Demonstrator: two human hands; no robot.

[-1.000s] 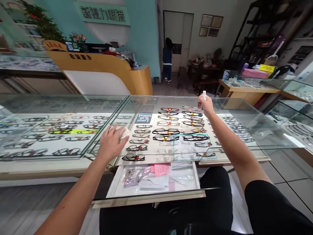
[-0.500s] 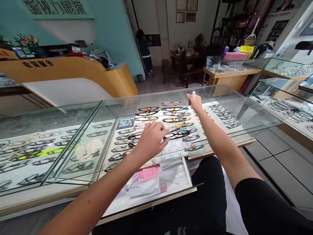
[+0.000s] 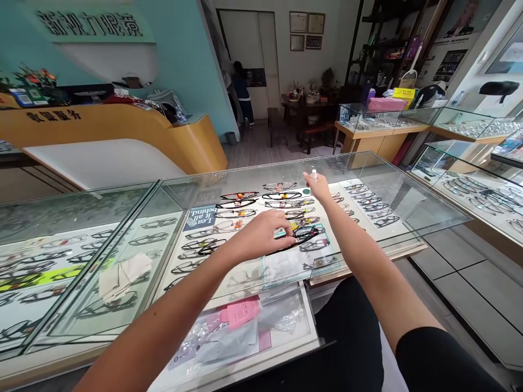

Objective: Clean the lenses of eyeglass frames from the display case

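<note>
I sit at a glass display case [image 3: 384, 163] with rows of eyeglass frames [image 3: 241, 204] under its top. My left hand [image 3: 265, 234] reaches across the glass, fingers pinched on a black pair of glasses [image 3: 304, 235] that lies on top of the case. My right hand [image 3: 316, 186] is stretched to the far side of the glass, closed round a small white spray bottle [image 3: 314, 175] held upright. A folded beige cloth [image 3: 120, 275] lies on the glass to the left, away from both hands.
An open drawer [image 3: 245, 332] below the case holds plastic bags and pink slips. An orange reception counter [image 3: 122, 128] stands behind, more glass cases [image 3: 461, 122] to the right. A person [image 3: 241, 92] stands by the far door.
My left hand left the beige cloth and moved right across the glass to the black glasses, closing on them. My right hand stayed at the far side with the bottle.
</note>
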